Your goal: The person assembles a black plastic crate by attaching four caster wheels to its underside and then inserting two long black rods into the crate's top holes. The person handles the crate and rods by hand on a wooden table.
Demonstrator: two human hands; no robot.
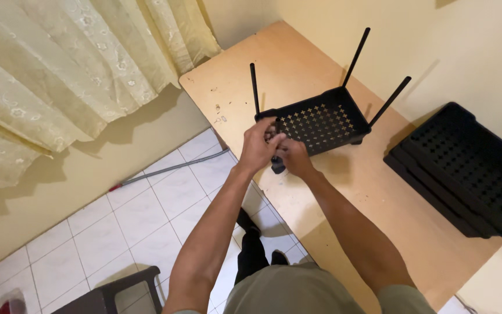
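Pale yellow walls and a lace curtain (59, 64) frame a light wooden table (297, 64) that stands over a white tiled floor (146, 215). On the table's near edge sits a black perforated plastic shelf tray (321, 122) with three thin black poles (357, 57) rising from its corners; the fourth, nearest corner is where both hands meet. The tray looks light and stiff, its lattice floor likely brittle if twisted, so the solid rim and corner sockets seem the safer places to take hold. A short black leg piece (278, 165) shows just below the hands at that corner; it looks smooth, rigid and slim enough to pinch between fingers.

The left hand (261, 146) curls over the corner from above, fingers closed on the tray's rim or the part there; which one cannot be told. The right hand (293, 157) is closed around the leg piece from the side. Both forearms reach forward, elbows bent, wrists close together. A stack of similar black trays (466, 168) lies well apart to the right.
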